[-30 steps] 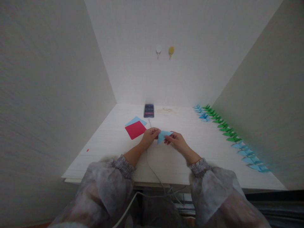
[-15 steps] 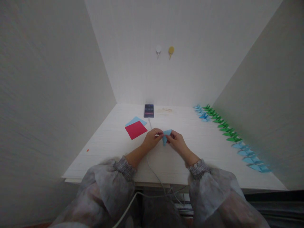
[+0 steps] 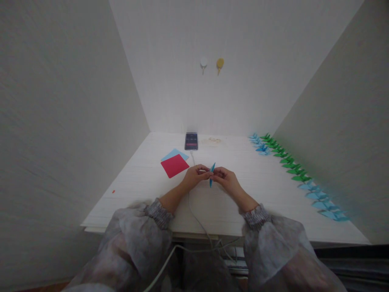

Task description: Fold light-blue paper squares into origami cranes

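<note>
Between my two hands, just above the white table [image 3: 146, 194], is a small piece of folded blue paper [image 3: 211, 181], seen narrow and nearly edge-on. My left hand [image 3: 196, 176] pinches it from the left with thumb and fingers. From the right, the fingertips of my right hand [image 3: 226, 180] are closed on the same paper. Fingers cover its middle. To the left of my left hand lie a red paper sheet [image 3: 174, 166] and, partly under it, a light blue sheet [image 3: 175, 153].
A phone [image 3: 191, 141] with a white cable [image 3: 197, 219] stands at the back. Green folded paper cranes [image 3: 291, 166] and light blue ones [image 3: 322, 200] line the right side. An orange scrap [image 3: 113, 191] lies at left. Two hooks, white [image 3: 203, 63] and yellow [image 3: 220, 63], are on the wall.
The blue paper has turned from a wide, spread shape with a flap to the right into a narrow upright one. My right hand's fingers have shifted slightly around it.
</note>
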`<state>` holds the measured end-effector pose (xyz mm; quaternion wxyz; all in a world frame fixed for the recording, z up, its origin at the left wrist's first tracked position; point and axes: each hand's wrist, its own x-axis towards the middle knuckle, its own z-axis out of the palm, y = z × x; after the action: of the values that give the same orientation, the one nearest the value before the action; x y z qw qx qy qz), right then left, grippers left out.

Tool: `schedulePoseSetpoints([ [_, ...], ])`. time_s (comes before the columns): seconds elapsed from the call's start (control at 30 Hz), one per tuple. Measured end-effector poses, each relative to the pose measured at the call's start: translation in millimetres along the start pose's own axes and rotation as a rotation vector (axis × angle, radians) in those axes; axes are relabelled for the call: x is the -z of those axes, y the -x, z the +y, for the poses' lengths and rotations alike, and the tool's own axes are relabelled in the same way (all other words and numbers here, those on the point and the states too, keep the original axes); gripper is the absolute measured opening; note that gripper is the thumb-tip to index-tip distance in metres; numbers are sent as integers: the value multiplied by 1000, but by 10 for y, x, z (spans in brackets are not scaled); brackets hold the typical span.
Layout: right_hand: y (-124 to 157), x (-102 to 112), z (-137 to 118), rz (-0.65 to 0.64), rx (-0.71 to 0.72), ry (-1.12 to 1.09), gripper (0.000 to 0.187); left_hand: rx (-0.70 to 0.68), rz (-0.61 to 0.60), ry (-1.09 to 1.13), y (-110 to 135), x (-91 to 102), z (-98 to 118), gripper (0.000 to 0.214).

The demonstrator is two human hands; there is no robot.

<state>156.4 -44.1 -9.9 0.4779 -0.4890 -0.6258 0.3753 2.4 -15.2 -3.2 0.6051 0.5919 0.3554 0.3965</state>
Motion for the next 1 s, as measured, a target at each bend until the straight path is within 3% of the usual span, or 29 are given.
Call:
schedulePoseSetpoints([
  [0.67,-5,2,22,-13,-49,-70,29,48,21,80,4,10,5,32],
  [1.0,4,4,-20,-30,-46,-98,20,33,50,82,-10,7,7,30],
])
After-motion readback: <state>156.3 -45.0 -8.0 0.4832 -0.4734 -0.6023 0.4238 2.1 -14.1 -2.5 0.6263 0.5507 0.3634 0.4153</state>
